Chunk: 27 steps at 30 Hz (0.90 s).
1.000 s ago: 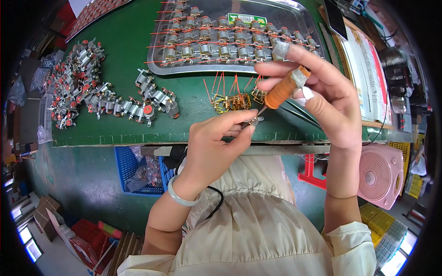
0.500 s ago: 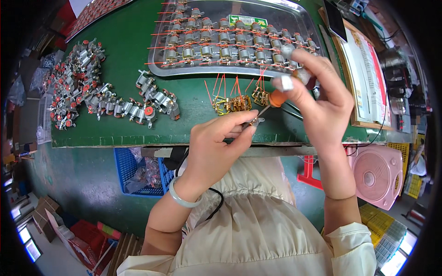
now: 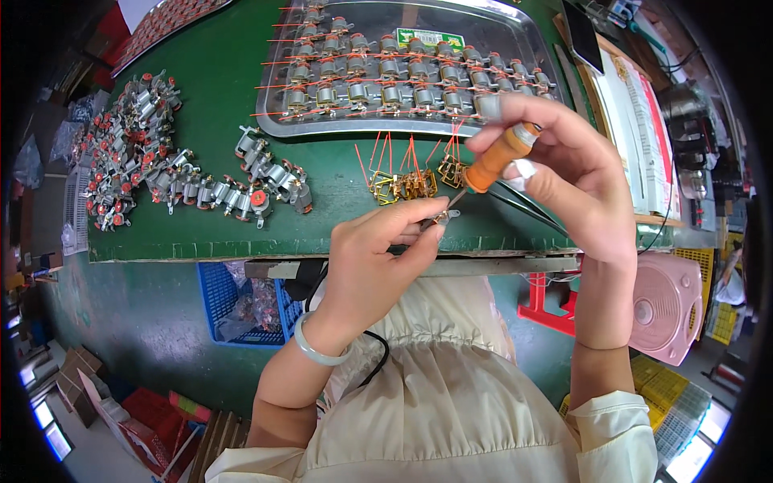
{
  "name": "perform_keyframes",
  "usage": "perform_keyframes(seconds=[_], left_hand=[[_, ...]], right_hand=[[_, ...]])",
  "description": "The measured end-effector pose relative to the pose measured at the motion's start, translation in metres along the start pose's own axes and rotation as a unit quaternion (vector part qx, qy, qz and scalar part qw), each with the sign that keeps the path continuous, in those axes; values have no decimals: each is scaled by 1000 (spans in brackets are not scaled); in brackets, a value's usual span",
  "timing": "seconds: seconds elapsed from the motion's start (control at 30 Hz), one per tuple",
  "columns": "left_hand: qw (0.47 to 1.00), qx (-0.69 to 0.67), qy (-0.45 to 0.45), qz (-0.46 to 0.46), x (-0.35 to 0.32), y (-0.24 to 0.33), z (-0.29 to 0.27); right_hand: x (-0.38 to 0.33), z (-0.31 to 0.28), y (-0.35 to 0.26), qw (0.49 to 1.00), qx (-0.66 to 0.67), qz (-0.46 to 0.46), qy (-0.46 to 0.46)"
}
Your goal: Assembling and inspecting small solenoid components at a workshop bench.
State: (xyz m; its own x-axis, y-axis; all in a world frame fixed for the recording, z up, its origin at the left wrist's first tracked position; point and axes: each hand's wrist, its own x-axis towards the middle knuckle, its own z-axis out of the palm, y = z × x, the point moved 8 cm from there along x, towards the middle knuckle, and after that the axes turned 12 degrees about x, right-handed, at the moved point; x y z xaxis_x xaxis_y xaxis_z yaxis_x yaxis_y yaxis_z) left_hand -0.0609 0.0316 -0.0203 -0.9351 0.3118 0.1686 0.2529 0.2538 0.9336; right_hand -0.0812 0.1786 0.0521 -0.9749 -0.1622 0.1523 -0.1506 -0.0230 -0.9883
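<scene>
My left hand [image 3: 378, 249] pinches a small metal motor part [image 3: 441, 217] between thumb and fingertips, near the table's front edge; most of it is hidden by the fingers. In my right hand [image 3: 584, 189] is a screwdriver [image 3: 498, 159] with an orange handle, tilted so that its thin shaft points down and left to that part. White wrapping covers the right thumb tip and a fingertip. Just beyond the left fingertips lies a cluster of brass-coloured frames [image 3: 405, 185] with thin red wires standing up. A smaller bunch of such frames [image 3: 451, 171] lies beside the screwdriver's tip.
A metal tray [image 3: 362, 129] at the back bears rows of small motors with red wires. A heap of similar motors [image 3: 133, 145] spreads over the green table [image 3: 217, 80] at left. Black cables [image 3: 531, 211] run under my right hand. A pink fan [image 3: 664, 310] stands right, a blue crate [image 3: 213, 302] below.
My right hand has turned and closed in on the screwdriver's handle, shifting slightly right, so more of the handle shows. The left hand stays almost still with the motor part.
</scene>
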Motion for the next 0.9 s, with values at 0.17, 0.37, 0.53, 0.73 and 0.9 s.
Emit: perform_keyframes(seconds=[0.17,0.37,0.53,0.73,0.9], left_hand=[[1000,2,-2,3,-1,0,1],[1000,12,-20,7,-1,4,0],[953,-300,-17,-50,1,3,-6],[931,-330,-87,-126,3,2,-1],[915,-359,-104,-155,2,-1,3]], right_hand=[[5,1,7,995,-86,20,44],[-8,3,10,985,119,-53,111],[-37,10,42,952,244,134,125],[-44,32,60,920,325,191,105],[-36,31,58,908,368,147,133]])
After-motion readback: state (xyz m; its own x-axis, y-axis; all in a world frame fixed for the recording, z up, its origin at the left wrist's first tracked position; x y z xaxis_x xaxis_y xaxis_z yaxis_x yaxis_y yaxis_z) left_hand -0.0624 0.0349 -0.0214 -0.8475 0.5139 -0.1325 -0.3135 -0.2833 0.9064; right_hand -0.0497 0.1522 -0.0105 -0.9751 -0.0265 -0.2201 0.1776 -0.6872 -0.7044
